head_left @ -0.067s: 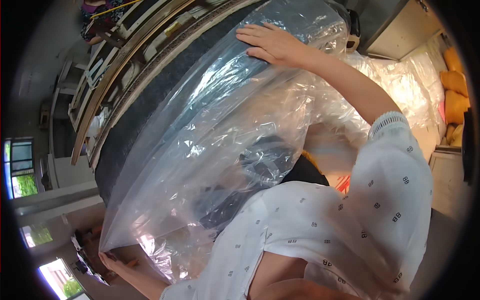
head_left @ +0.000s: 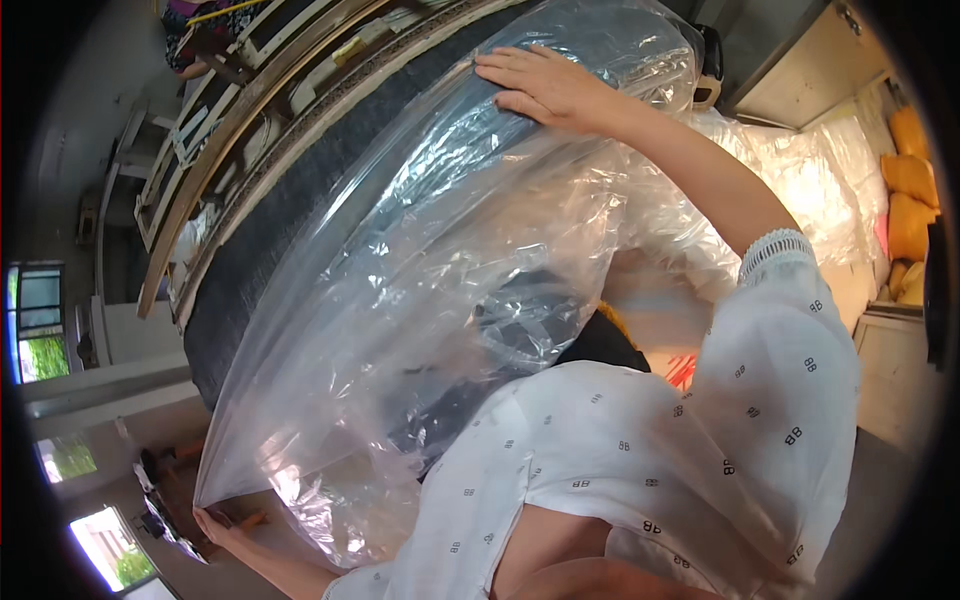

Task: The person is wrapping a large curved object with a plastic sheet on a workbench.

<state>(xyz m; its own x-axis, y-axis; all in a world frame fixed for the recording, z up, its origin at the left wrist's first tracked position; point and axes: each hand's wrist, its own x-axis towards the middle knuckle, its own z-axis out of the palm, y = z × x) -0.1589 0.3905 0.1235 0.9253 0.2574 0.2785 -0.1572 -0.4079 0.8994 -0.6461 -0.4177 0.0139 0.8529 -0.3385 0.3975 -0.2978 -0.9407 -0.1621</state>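
A large sheet of clear plastic film stretches across the middle, creased and shiny, partly over a dark grey work surface. At the lower left my left hand pinches a corner of the film, which gathers to a point there. My right hand lies palm down on the film near the top, thumb apart and fingers stretched out. Between the two hands the film's far edge runs in a long slant. Through the film, darker shapes show near my body, too blurred to name.
Beyond the surface runs a long frame of curved-looking rails. More crumpled clear film is heaped at the right, beside orange bundles and a pale cabinet. Part of another person shows at the top left.
The film's far edge between my hands has drawn in towards me and looks straighter. Both hands keep nearly the same places.
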